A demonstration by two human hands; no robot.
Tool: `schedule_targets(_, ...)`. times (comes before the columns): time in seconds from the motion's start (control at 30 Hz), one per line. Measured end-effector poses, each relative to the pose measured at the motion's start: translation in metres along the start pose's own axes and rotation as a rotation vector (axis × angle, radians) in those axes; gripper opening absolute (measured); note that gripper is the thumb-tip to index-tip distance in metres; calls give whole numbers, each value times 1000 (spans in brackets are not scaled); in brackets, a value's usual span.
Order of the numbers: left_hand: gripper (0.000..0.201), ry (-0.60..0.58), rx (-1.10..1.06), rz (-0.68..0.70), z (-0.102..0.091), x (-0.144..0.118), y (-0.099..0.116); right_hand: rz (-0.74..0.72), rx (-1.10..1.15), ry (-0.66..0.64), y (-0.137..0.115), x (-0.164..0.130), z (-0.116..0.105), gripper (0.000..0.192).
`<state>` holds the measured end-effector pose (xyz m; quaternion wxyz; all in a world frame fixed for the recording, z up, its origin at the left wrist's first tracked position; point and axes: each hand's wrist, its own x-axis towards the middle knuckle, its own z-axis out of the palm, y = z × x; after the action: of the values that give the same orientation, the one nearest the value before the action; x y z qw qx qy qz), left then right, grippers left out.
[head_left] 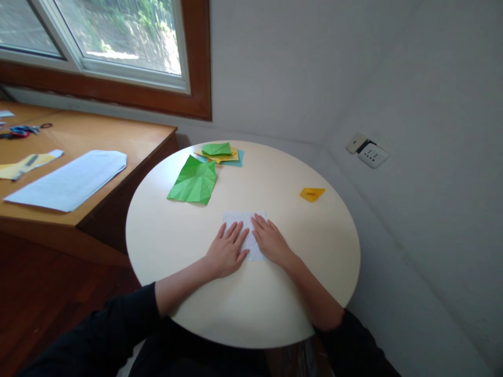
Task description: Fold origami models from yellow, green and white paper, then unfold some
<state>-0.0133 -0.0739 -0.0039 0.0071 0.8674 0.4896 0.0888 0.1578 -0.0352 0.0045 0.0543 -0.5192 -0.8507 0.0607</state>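
Note:
A white square of paper (243, 219) lies flat on the round cream table (204, 309), in front of me. My left hand (227, 250) rests palm down on its left part, fingers spread slightly. Beside it, my right hand (270, 242) presses flat on the right part of the sheet. Neither hand grips anything. The near half of the paper is hidden under both hands.
A creased green sheet (194, 180) lies further back on the left. Behind it sits a stack of coloured papers (220, 153). A small folded orange piece (312, 194) lies at the right. A wooden desk (118, 139) with papers and scissors stands at left; walls close in at right.

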Motion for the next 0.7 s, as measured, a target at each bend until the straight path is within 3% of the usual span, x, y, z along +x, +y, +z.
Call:
schedule_targets(0.37,49,-15,-62,144,-15,-13,12,172,-5,-108,8,14,-5,51)
schedule_targets(0.7,46,22,-43,92,-11,4,2,399,0,41,2,29,4,50)
